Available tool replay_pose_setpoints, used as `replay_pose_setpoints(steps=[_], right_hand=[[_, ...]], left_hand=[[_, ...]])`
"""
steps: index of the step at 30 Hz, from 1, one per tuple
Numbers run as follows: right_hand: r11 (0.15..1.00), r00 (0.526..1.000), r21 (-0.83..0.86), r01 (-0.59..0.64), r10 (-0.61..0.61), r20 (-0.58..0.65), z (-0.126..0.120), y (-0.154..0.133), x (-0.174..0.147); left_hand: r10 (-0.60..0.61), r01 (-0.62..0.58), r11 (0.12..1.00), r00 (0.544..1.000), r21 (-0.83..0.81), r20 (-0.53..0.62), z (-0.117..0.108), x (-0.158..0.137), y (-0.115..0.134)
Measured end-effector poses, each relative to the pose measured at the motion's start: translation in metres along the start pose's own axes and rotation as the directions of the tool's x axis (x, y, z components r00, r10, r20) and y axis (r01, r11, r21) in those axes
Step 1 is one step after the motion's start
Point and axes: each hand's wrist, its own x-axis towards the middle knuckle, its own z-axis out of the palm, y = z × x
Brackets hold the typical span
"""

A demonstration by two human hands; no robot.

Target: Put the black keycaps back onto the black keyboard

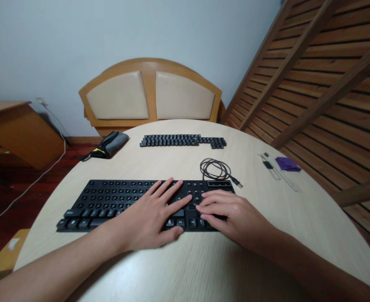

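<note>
A black keyboard [106, 197] lies flat on the table in front of me. Its upper rows show bare switch stems, while the two rows nearest me carry keycaps. My left hand [153, 214] rests across its middle, palm down with fingers spread. Over the arrow-key area, my right hand [227, 209] has its fingertips pinched together on a small dark keycap [199, 213], mostly hidden by the fingers. Part of the number pad lies under that hand. The keyboard's coiled USB cable [216, 168] sits just behind it, plug to the right.
Loose black keycaps [172, 140] stand in rows at the table's far side. A grey and black pouch [109, 144] is at the left edge. On the right lie a wire puller [269, 165], a thin brush-like stick [280, 173] and a folded purple cloth [287, 164].
</note>
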Motion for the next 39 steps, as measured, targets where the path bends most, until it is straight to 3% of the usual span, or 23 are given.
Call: replay_pose_setpoints(steps=[14, 29, 39], right_hand=[[1.0, 1.0, -0.019, -0.007, 0.007, -0.001, 0.0016, -0.0025, -0.0013], [0.984, 0.988, -0.128, 0.123, -0.133, -0.078, 0.0054, -0.0051, 0.0], [0.998, 0.996, -0.054, 0.017, -0.021, -0.083, 0.0096, -0.0091, -0.0005]], left_hand=[[-0.002, 0.002, 1.0, 1.0, 0.011, 0.006, -0.0011, 0.0004, 0.0007], [0.011, -0.011, 1.0, 1.0, 0.019, 0.0, 0.0024, 0.0, -0.0013], [0.067, -0.067, 0.997, 0.998, -0.028, -0.01, 0.0011, 0.001, -0.0003]])
